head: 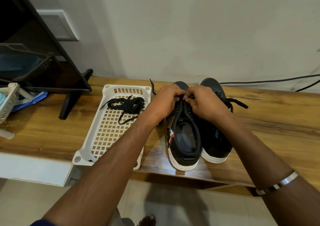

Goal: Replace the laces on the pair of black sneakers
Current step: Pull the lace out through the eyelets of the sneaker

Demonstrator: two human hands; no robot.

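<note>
On wooden table [270, 122], black white-soled sneakers [186, 139], partly unlaced.

hands: the left hand [167, 101] and the right hand [202, 103] meet over the front of the left sneaker [183, 135], fingers curled, pinching its black lace [187, 98]
sneakers: two black shoes with white soles, side by side on the wooden bench [270, 122]; the right sneaker [214, 139] has its lace ends loose
basket: a white basket [110, 130] just left of the shoes holds a bundle of black laces [126, 104]
wrist: a silver bangle [277, 184] on the right arm
</note>
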